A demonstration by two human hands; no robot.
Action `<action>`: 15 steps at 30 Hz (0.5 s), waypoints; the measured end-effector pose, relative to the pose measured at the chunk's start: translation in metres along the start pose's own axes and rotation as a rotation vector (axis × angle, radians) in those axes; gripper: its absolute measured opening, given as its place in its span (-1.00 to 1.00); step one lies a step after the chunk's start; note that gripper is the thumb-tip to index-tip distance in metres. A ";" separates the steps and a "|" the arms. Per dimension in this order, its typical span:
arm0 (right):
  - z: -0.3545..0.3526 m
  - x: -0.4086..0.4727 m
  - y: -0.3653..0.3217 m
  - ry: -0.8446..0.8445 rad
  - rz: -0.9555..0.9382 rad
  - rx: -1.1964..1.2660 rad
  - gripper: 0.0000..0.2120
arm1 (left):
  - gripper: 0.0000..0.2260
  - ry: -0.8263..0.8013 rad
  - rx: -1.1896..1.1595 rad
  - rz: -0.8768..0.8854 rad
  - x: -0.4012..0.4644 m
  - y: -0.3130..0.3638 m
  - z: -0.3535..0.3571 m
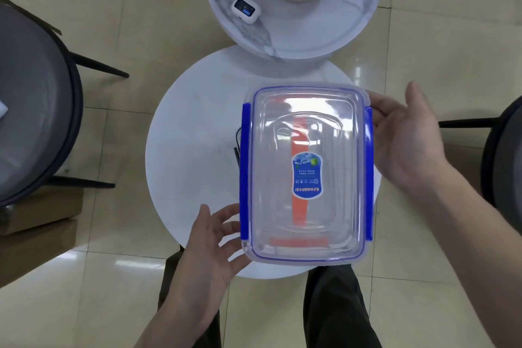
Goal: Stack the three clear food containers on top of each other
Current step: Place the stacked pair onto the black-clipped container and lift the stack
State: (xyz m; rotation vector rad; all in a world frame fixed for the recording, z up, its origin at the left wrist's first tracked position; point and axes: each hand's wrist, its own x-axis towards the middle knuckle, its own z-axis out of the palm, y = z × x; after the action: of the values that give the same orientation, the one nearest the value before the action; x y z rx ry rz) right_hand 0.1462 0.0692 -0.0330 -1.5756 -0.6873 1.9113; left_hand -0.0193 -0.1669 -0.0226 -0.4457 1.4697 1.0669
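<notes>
Left hand (pixel 213 246), fingers spread, touches clear container (pixel 306 175) at its near-left corner; right hand (pixel 406 138), open, touches its far-right edge above white counter (pixel 192 133).

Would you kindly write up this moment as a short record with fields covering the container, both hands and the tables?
container: clear food container with blue side clips, lid on, blue label on top
inside: orange parts show through the lid; nested containers cannot be confirmed
support: white round table
left hand: left hand open at the near-left corner, fingertips at the container's edge
right hand: right hand open at the far-right corner
behind: marble round table bearing a small white device
</notes>
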 end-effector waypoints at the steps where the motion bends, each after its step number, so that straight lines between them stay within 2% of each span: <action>1: 0.004 0.003 0.000 -0.014 0.005 -0.016 -0.33 | -0.55 -0.001 0.000 -0.004 0.000 -0.001 0.001; 7: 0.014 0.011 0.003 -0.095 0.036 -0.067 -0.37 | -0.58 -0.002 0.032 -0.008 0.002 -0.009 0.001; 11: -0.003 -0.002 0.017 -0.088 0.056 -0.114 -0.51 | -0.68 -0.006 0.134 0.052 0.007 0.000 0.003; 15: -0.022 -0.034 0.034 -0.039 0.071 -0.301 -0.71 | -0.80 -0.010 0.279 0.149 0.017 0.020 0.010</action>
State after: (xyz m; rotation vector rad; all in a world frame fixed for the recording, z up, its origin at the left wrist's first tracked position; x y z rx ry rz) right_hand 0.1691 0.0225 -0.0369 -1.7669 -0.9857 1.9649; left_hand -0.0330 -0.1436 -0.0301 -0.1343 1.6333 0.9584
